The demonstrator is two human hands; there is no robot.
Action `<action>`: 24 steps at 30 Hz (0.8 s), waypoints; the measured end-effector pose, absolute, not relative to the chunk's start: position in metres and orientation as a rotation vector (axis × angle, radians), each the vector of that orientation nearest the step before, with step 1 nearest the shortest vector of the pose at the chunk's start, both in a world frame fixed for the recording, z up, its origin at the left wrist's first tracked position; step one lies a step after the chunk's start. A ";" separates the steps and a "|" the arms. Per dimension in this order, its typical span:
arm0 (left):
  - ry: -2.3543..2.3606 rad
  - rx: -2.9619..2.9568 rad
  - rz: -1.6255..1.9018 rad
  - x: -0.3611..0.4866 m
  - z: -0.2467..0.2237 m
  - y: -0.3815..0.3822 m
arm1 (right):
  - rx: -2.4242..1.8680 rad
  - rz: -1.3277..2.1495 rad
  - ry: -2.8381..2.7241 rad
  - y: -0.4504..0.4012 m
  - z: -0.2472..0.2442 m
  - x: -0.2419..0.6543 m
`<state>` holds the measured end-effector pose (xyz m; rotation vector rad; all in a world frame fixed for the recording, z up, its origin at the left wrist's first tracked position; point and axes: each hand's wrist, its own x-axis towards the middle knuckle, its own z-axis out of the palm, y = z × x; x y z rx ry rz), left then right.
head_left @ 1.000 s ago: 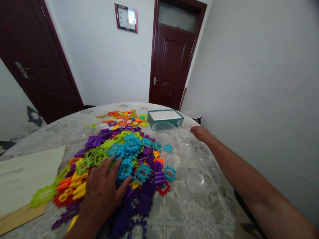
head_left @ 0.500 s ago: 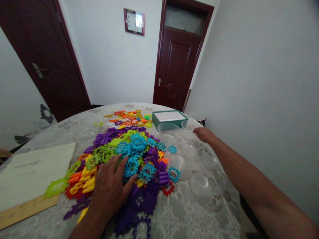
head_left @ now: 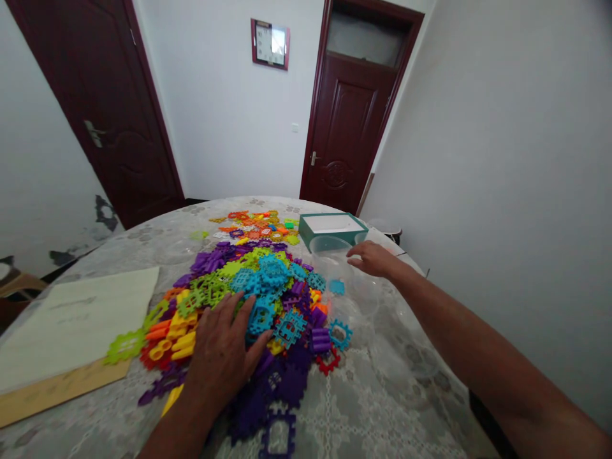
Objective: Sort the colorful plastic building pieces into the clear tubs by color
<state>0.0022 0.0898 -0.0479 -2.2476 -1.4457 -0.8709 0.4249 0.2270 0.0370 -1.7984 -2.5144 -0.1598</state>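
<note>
My left hand (head_left: 224,338) lies open on a heap of plastic building pieces, its fingers spread. Blue gear-shaped pieces (head_left: 272,271) sit on top beside the fingertips. Green interlocking pieces (head_left: 208,290) and yellow tubes (head_left: 184,344) lie left of the hand; dark purple square plates (head_left: 282,376) lie to its right. Across the table my right hand (head_left: 375,258) hovers by the rim of a clear plastic cup (head_left: 329,245), thumb and forefinger a little apart. Whether the fingertips touch the cup is hard to make out.
Behind the cup stands a green box (head_left: 332,226) with a white inside. Orange and yellow pieces (head_left: 261,223) are scattered at the back. A pale sheet (head_left: 76,319) over a tan board (head_left: 62,392) lies at the left. More clear containers, faint to see, stand under the right forearm.
My right hand has moved left, from beyond the clear containers to the cup near the green box. The left hand stays on the heap. The view has shifted slightly left.
</note>
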 end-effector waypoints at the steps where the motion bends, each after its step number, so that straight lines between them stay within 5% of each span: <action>1: -1.447 -2.249 -0.873 0.002 -0.048 0.090 | -1.773 -0.132 -2.549 0.229 0.035 0.420; 15: -1.449 -2.254 -0.907 0.004 -0.045 0.087 | -1.743 -0.238 -2.372 0.208 0.042 0.424; 24: -1.406 -2.297 -0.945 0.008 -0.039 0.083 | -1.370 -0.344 -1.693 0.032 0.037 0.387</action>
